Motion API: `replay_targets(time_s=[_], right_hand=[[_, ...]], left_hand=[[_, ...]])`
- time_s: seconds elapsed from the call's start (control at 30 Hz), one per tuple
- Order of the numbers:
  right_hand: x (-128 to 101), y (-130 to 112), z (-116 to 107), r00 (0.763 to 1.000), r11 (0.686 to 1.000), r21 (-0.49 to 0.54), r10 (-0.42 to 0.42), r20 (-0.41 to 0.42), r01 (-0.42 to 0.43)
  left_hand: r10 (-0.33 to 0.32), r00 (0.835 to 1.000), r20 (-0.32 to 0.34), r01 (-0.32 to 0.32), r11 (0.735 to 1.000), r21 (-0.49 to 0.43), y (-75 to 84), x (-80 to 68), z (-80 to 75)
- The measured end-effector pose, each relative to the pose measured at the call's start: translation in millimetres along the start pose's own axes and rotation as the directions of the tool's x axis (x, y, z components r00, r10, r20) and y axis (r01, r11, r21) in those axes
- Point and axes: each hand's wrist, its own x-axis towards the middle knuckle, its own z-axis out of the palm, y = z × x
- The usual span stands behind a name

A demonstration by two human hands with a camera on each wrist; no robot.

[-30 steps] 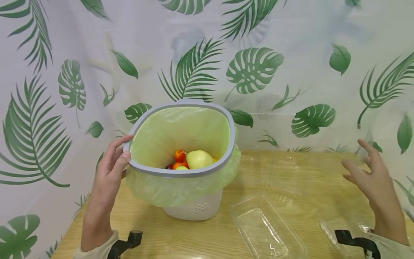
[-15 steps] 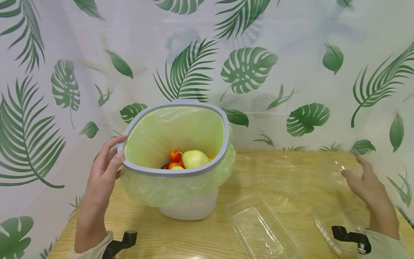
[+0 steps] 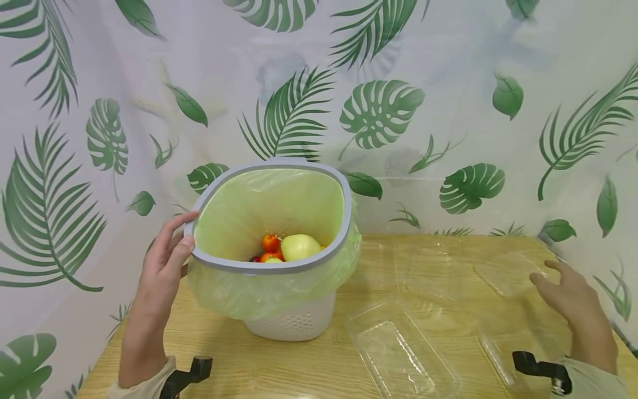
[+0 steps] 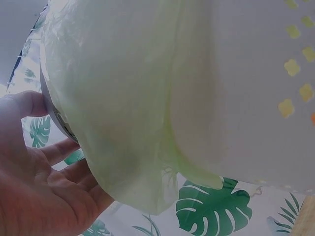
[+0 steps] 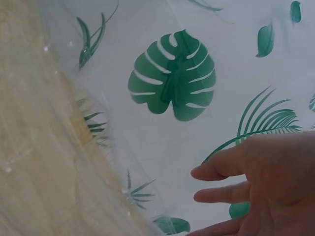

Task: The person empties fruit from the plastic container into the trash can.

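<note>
My left hand (image 3: 161,260) pinches the grey rim (image 3: 269,268) of a whitish perforated bin (image 3: 294,326) on its left side. A pale green bag (image 3: 279,293) lines the bin and folds down over the outside. Inside lie a large pale yellow-green fruit (image 3: 301,247), an orange-red fruit (image 3: 271,243) and several others partly hidden by the rim. Out to the right, my right hand (image 3: 570,293) has its fingers extended with nothing between them. A clear plastic container (image 3: 503,272) lies just left of its fingertips. In the left wrist view the thumb (image 4: 27,103) reaches the rim.
Clear plastic trays lie on the wooden table (image 3: 239,366): one tray (image 3: 399,354) in front, another container (image 3: 433,271) farther back, and one (image 3: 518,354) near the right wrist. A leaf-printed sheet (image 3: 384,33) hangs behind the table and along both sides.
My right hand has moved down towards the table and let go of a clear plastic container, which now lies at the back right. The left hand stays on the bin's rim.
</note>
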Motion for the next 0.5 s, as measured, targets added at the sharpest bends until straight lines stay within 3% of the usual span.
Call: replay_targets(time_s=[0.3,0.5], right_hand=[[-6.6,-23.8,2.3,0.974,0.985,0.021,-0.163,-0.159,0.169],[-13.0,-51.9,2.6,0.922,0.928,0.102,-0.334,-0.193,0.358]], left_hand=[[0.039,0.999,0.012,-0.039,0.999,-0.001,-2.8,3.2,-2.9],[0.078,0.994,-0.083,-0.085,0.993,-0.083,1.2,-2.5,-16.1]])
